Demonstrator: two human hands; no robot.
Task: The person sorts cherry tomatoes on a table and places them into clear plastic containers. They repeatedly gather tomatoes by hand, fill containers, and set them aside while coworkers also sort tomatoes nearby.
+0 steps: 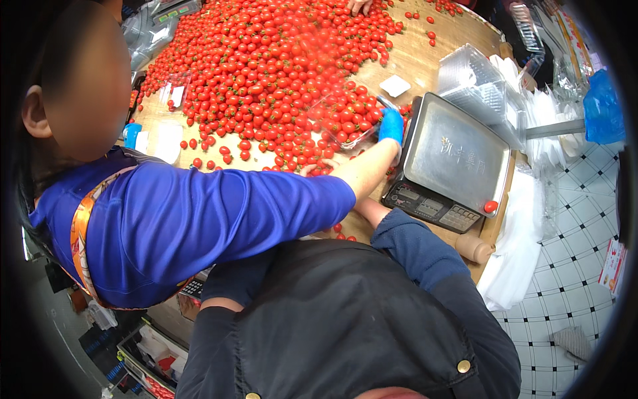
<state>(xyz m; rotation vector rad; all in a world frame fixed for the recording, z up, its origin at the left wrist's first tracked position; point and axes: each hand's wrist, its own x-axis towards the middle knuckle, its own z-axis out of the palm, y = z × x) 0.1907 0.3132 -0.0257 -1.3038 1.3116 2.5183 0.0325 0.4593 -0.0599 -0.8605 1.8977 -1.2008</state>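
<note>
A co-worker's arm in a blue sleeve (pixel 259 209) reaches across in front of me and covers most of both my hands. My right hand (pixel 370 210) shows at the wrist, beyond a dark blue cuff, and passes under that arm. My left hand (pixel 308 170) seems to show only as fingertips among the cherry tomatoes (pixel 249 75) heaped on the wooden table (pixel 423 62); whatever either hand holds is hidden. The co-worker's blue-gloved hand (pixel 391 125) grips the right side of a clear plastic box (pixel 353 143) full of tomatoes.
At right stands a digital scale (pixel 448 144) with one tomato (pixel 490 206) on its pan. Stacked clear boxes (pixel 471 85), white plastic bags (pixel 516 244) and a wooden cylinder (pixel 473 249) line the table edge. Another person's hand (pixel 360 6) touches the far heap.
</note>
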